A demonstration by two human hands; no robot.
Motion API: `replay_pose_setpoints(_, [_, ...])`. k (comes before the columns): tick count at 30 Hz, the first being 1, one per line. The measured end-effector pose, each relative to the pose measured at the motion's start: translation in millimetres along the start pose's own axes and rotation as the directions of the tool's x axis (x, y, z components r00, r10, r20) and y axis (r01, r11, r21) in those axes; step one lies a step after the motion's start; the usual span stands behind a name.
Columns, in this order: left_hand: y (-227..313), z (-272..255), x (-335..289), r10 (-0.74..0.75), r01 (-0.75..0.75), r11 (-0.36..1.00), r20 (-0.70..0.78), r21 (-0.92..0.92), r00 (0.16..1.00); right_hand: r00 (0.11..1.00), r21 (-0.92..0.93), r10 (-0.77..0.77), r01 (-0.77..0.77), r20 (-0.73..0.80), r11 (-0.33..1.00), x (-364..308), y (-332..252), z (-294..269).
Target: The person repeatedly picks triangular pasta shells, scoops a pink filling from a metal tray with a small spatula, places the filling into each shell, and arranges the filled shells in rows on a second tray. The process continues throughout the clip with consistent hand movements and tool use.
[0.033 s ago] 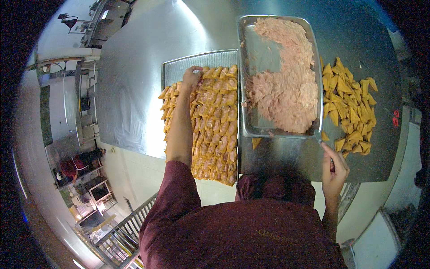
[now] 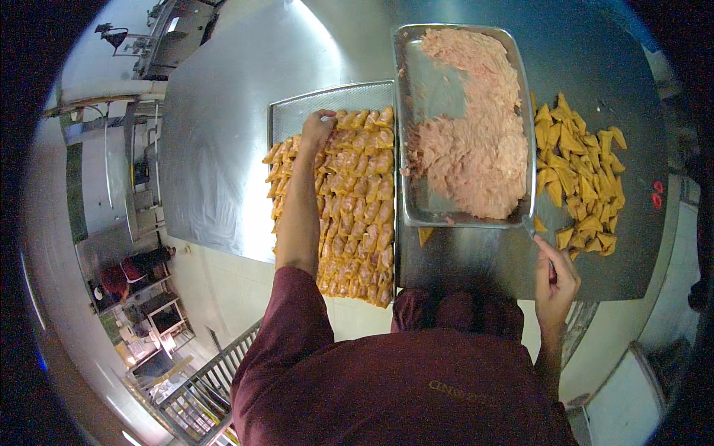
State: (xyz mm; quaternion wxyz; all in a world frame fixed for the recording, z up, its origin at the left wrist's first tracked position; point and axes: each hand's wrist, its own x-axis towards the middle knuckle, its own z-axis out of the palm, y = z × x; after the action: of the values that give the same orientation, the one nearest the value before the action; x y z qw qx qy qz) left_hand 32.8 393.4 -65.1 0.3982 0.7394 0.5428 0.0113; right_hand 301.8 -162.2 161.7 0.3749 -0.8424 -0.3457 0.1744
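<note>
spreading out before a worker in a maroon shirt, a steel table carries a deep metal tray of pink minced meat, banked mostly along its right side and nearer part. just to its left sits a perforated tray, its mesh showing at the far end, the rest covered by close rows of golden filled pieces. a heap of golden triangles lies right of the meat. the left hand, fingers drawn together, is at the far end of the rows; whether it pinches a piece cannot be told. the right hand grips a slim tool, its tip near the deep tray's near right corner. one loose triangle lies by that tray's near edge; a small red item shows at the table's right edge. since the earlier frame, hands, trays and pieces appear practically unchanged.
</note>
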Motion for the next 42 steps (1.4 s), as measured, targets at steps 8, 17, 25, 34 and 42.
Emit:
replay_pose_setpoints(8, [-40.8,10.9,29.2,0.134,-0.141,0.906,0.046,0.399,0.99,0.977,-0.104,-0.154,0.139,-0.15,0.985,7.9,17.0,-5.4])
replay_pose_setpoints(17, [67.9,57.3,-136.3,0.375,-0.454,0.891,-0.539,-0.016,0.754,0.914,-0.151,0.321,-0.364,-0.249,0.919,-5.9,171.9,-30.1])
replay_pose_setpoints(25, [133.8,106.5,-260.5,0.309,-0.463,0.84,-0.451,-0.284,0.837,0.935,-0.507,0.277,-0.353,-0.223,0.786,-24.8,241.1,22.7])
replay_pose_setpoints(34, [191.9,157.0,-357.3,0.502,-0.28,0.697,0.171,-0.661,0.848,0.81,0.752,0.386,-0.568,0.441,0.333,-33.9,113.6,18.5])
replay_pose_setpoints(42, [215.9,172.8,-375.5,0.543,-0.09,0.384,0.146,-0.919,0.827,0.928,0.526,0.31,-0.373,0.207,0.764,-44.1,-25.7,36.5])
